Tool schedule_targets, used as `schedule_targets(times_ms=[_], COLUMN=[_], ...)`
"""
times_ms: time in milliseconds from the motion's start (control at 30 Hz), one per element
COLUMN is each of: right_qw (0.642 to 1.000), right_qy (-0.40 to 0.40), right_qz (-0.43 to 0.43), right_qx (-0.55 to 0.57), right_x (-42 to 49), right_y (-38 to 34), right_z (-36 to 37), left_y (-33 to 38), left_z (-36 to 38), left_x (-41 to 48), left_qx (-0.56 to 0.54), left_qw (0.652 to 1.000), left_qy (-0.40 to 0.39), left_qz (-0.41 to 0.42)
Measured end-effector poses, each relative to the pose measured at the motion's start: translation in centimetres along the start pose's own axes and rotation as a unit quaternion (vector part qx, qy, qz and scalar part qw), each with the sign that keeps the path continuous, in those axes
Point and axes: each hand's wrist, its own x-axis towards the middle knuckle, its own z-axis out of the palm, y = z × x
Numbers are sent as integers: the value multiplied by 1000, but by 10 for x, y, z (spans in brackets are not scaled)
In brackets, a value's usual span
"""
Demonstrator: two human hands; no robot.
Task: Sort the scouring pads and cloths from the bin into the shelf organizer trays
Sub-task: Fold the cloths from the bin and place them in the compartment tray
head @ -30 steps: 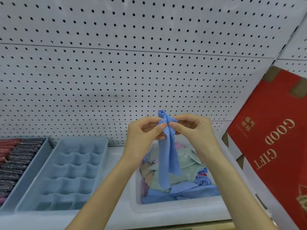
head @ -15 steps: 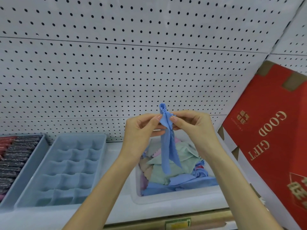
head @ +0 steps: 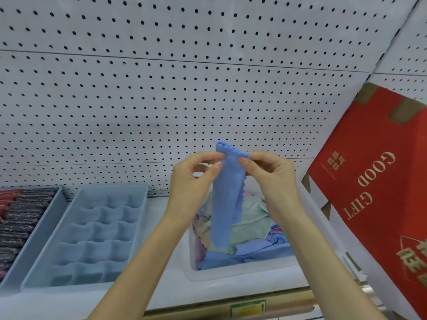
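Compared with half a second ago, the blue cloth [head: 228,199] is no longer gathered into a thin strip. Its zigzag top edge is now pulled out wider between the two hands, and the cloth hangs down as a broader band. The left hand [head: 191,185] pinches the left side of this top edge between thumb and forefinger. The right hand [head: 273,179] pinches the right side in the same way, and the two hands are a little further apart than before. The cloth is in the air, in front of the pegboard wall [head: 138,107], and its lower end hangs over the bin.

Now the containers, from the left. At the far left a light blue tray [head: 47,224] stands on the shelf [head: 161,289]. It holds scouring pads [head: 22,227] lying close together in a row: most are dark and sparkling, and some at the back are red. Just beside it is a second light blue tray [head: 99,241], divided into many small compartments, three across. To its right, apart from it, is the clear plastic bin [head: 240,273]. In it lies a loose heap of cloths [head: 251,218]: pale green ones on top, blue ones at the front, and something pink or lilac at the left wall. At the far right a big red box [head: 374,204] leans tilted against the wall, with gold letters "GOOD GIFT" on it.
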Motion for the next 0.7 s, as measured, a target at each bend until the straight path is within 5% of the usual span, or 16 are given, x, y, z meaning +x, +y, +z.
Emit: schedule_targets(times_ms=[100,233,367,600,700], right_qw=[995,983,983,986,984], right_qy=[-51,-116,-126,-108,-99], right_qz=[57,105,99,95,129], right_qx=[59,101,95,86,74], right_x=[5,13,20,28,27], right_y=[-5,-14,-22,-31,-30], right_z=[-5,-8,-9,-9,-9], left_y=[-12,-29,-33,-34,-36], left_z=[-7,-8,3,22,26], left_x=[7,14,7,-4,-8], left_qx=[-25,-140,-194,-307,-378], left_qw=[999,965,917,868,817], left_qy=[-10,-205,-322,-358,-394], left_qz=[-26,-88,-133,-156,-184])
